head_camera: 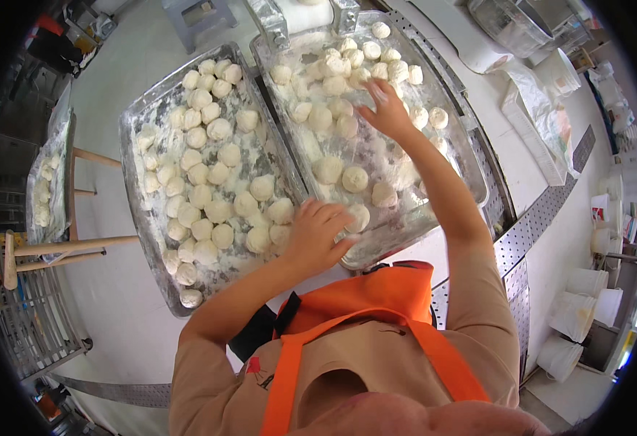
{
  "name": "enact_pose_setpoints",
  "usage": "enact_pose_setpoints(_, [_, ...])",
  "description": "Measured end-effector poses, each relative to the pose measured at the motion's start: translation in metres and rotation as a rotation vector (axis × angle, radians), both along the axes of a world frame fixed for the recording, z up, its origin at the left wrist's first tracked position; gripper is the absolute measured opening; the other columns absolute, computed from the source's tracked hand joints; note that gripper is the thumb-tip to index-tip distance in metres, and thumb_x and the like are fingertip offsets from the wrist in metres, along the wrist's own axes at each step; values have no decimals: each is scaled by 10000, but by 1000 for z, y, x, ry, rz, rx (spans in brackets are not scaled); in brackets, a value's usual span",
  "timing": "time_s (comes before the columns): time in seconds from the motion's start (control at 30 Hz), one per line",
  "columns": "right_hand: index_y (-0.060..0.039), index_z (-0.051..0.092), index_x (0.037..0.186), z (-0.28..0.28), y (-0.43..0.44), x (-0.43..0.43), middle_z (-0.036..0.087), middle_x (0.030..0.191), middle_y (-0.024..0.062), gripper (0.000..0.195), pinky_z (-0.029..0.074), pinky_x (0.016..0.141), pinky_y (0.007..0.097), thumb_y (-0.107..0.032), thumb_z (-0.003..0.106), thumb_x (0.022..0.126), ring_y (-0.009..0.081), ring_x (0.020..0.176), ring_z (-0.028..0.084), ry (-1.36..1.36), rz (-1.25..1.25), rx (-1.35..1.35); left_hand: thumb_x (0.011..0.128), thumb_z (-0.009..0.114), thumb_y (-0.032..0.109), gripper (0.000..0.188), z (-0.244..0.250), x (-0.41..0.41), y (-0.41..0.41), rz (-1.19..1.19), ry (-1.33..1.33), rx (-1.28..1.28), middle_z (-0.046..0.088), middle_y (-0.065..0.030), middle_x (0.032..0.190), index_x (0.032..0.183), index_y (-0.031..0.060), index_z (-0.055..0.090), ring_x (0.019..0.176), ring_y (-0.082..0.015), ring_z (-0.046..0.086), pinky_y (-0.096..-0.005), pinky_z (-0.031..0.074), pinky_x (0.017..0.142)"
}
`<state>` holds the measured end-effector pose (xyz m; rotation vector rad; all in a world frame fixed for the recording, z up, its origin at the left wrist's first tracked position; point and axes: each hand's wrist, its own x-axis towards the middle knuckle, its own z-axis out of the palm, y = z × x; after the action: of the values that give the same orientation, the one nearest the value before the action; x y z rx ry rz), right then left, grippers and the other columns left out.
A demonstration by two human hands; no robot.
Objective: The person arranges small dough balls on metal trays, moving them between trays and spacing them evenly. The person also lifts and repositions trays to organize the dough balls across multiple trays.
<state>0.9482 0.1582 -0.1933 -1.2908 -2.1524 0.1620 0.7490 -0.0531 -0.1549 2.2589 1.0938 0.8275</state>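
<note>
Two metal trays dusted with flour lie side by side before me, the left tray (133,218) and the right tray (479,185). Many round dough balls (222,236) cover the left one. More dough balls (355,179) are spread over the right tray, crowded towards its far end. My left hand (318,234) is above the trays' near inner edges, fingers apart and blurred, close to a dough ball (357,218). Reaching over the right tray, my right hand (386,109) has its fingers spread beside the far cluster; whether a fingertip touches a ball cannot be told.
A machine with a white roller (307,13) stands at the right tray's far end. A grey plastic stool (188,27) is beyond the left tray. Wooden legs (79,245) support another tray at left. A white bucket (558,73) and perforated metal floor strips (536,218) are at right.
</note>
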Motion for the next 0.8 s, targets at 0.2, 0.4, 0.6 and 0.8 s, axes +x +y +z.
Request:
enact_pose_setpoints(0.2, [-113,501,1040,-26,58,-49,509,1022,119,433,406,804,377,-325,609,678,288,972,475,-102,-212,-22,643,602,78,208,4,-58,-32,298,-51,-75,529,-113,884,842,44,551,856,-287,489,-385,339,823])
enact_pose_setpoints(0.4, [-144,551,970,9,4,-49,481,1110,79,336,387,831,383,-324,602,692,250,1010,459,-150,402,170,671,553,-1,167,3,-86,-61,597,-251,-179,544,-126,849,837,15,550,816,-265,518,-317,404,747])
enact_pose_setpoints(0.6, [-230,473,1135,6,61,-25,398,1226,81,401,367,870,377,-334,528,751,287,1055,431,-484,50,-62,692,539,13,133,18,-81,-50,537,-161,-146,546,-128,853,824,8,546,828,-252,520,-313,405,744])
enact_pose_setpoints(0.8, [-150,480,1100,14,40,15,427,1181,92,438,394,841,361,-211,609,686,279,1010,466,-175,-237,82,694,534,14,129,4,-101,-65,698,-225,-197,542,-136,858,822,6,544,821,-258,521,-310,406,735])
